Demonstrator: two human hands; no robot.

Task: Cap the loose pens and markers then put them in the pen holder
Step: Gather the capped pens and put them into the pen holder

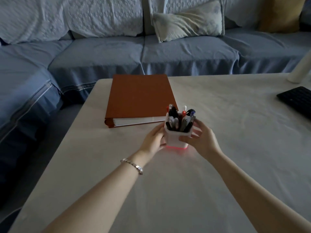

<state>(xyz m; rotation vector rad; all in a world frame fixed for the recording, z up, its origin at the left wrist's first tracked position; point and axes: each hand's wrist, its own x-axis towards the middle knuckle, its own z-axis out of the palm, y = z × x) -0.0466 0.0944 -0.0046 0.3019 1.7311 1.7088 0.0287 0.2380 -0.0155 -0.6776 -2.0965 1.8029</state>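
Observation:
A white square pen holder (175, 140) with a pink glowing base stands upright on the white table (168, 190), just in front of the binder. Several capped pens and markers (180, 120) stand inside it, black, grey, white and red. My left hand (154, 140) presses against its left side and my right hand (201, 137) wraps its right side, so both hands hold the holder between them. No loose pen or cap lies on the visible tabletop.
A brown closed binder (139, 98) lies behind the holder at the table's far left. A black keyboard (297, 100) sits at the right edge, with a white cylinder (301, 68) behind it. A blue sofa (101, 56) with a cushion (188, 21) runs along the far side.

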